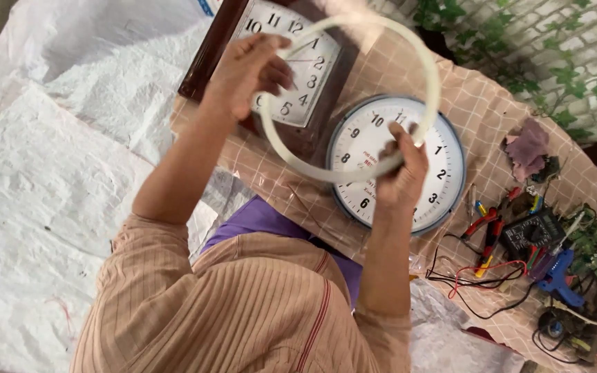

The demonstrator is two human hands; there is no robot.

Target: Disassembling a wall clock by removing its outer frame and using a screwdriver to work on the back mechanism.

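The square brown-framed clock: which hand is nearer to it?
Left. The left hand overlaps the square clock in view; the right hand overlaps the round clock, both gripping the white ring.

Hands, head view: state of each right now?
Left hand: closed on the white ring, at its upper left side.
Right hand: closed on the same ring at its lower right, above the round wall clock.

A makeshift repair spot outdoors: a checked cloth (492, 103) spread over white sacking (43, 186), clocks (399, 162) lying open, pliers (486, 224), a multimeter (532, 233), a glue gun (557, 276) and wires (478, 276), ivy (561, 62) on a brick wall (589, 31) behind.
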